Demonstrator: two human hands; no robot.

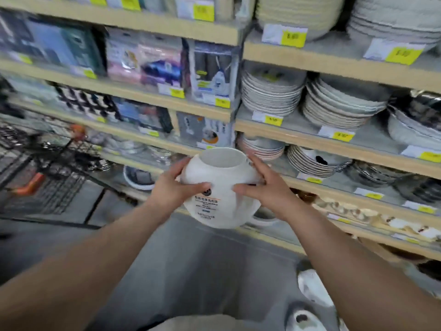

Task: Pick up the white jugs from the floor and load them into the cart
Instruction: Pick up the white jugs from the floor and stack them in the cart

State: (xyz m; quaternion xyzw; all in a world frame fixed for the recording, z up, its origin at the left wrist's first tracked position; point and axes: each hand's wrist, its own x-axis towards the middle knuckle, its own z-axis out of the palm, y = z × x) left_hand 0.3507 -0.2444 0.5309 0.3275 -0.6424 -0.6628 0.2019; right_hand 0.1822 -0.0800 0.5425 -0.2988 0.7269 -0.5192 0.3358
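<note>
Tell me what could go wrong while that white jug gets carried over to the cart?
The white jug is held by its smooth round sides, so it might slip and smash on the floor. The stacked plates on the shelf look close behind it; a careless swing toward the cart could bump them. What look like other jugs lie on the floor at lower right, easy to kick when stepping.

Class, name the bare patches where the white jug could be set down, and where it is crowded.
Bare: the grey floor between the cart and the shelving, under the white jug. Crowded: the plate stacks, and the floor jugs at lower right.
</note>
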